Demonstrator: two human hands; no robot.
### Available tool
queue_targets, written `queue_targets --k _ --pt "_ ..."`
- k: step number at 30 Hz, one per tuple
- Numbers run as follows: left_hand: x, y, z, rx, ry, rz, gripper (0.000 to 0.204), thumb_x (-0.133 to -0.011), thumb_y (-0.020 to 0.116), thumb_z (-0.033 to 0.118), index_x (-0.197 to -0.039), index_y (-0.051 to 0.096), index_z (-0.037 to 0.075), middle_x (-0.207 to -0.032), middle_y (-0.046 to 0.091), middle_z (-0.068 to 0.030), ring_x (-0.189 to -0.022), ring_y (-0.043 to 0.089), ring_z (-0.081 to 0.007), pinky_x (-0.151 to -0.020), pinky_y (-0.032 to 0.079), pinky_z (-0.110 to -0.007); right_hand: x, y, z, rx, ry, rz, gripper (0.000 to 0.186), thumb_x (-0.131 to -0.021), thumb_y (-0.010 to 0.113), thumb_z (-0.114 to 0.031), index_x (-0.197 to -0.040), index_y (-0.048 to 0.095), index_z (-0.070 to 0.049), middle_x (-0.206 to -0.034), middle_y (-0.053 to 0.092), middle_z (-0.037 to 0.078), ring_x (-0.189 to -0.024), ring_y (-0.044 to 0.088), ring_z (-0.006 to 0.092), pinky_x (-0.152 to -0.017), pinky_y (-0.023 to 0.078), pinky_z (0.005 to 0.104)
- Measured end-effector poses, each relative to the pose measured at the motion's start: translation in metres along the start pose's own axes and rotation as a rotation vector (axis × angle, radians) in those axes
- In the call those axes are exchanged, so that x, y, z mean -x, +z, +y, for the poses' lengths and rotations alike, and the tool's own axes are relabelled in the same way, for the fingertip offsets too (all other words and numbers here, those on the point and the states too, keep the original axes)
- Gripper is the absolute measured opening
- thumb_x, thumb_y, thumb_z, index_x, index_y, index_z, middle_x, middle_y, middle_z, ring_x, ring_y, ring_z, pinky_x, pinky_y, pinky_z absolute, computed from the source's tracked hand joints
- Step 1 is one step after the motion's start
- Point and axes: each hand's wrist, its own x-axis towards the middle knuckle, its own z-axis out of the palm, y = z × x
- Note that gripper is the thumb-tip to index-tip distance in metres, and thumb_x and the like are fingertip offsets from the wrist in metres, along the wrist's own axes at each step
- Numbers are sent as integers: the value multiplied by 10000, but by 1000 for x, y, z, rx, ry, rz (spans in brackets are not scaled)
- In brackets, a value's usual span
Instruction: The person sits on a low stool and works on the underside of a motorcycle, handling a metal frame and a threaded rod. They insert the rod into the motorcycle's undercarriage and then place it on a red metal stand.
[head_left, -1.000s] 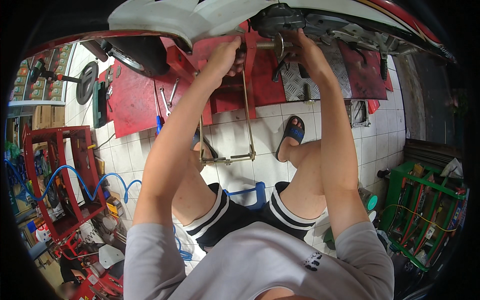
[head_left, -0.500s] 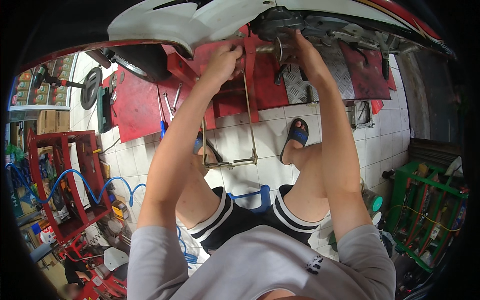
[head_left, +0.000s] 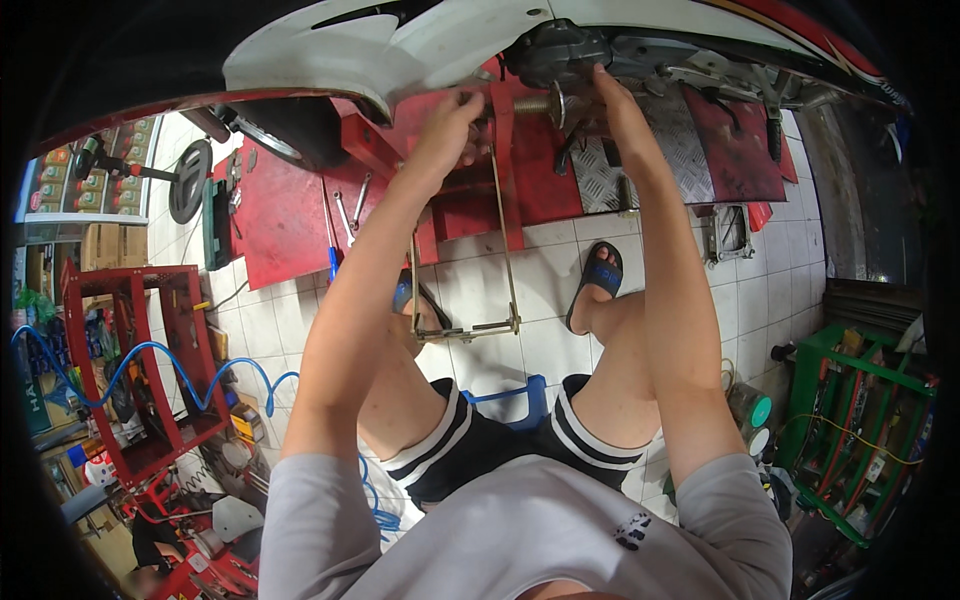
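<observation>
A red metal bracket [head_left: 504, 190] stands under the motorcycle, with a threaded screw [head_left: 532, 105] and a round disc [head_left: 559, 106] at its top. My left hand [head_left: 455, 130] is closed at the bracket's left side, its grip partly hidden. My right hand [head_left: 620, 115] is beside the disc, index finger raised toward the dark engine cover [head_left: 555, 50]; its other fingers are mostly hidden. A brass-coloured rod frame [head_left: 512, 280] hangs below the bracket.
The red lift platform [head_left: 285, 230] carries wrenches [head_left: 358, 205] and a metal tread plate [head_left: 680, 150]. A red rack [head_left: 130, 270] with a coiled blue hose [head_left: 185, 380] stands left, a green rack [head_left: 850, 370] right. A blue stool [head_left: 530, 395] is between my legs.
The whole view has shifted slightly down and right. Both hands stay at the screw and bracket, with small changes in the fingers, the right ones looking a little straighter.
</observation>
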Motion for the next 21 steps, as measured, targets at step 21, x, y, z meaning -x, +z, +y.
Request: queue_targets --k 21 --pt "1 -11 9 -181 -54 -132 229 -980 503 294 -974 561 72 -724 579 0 -624 576 -90 -501 407 -229 -10 -4 4 184 6 7 569 -1025 303 -501 -1269 570 -62 -964 709 95 -763 663 165 -726 506 351"
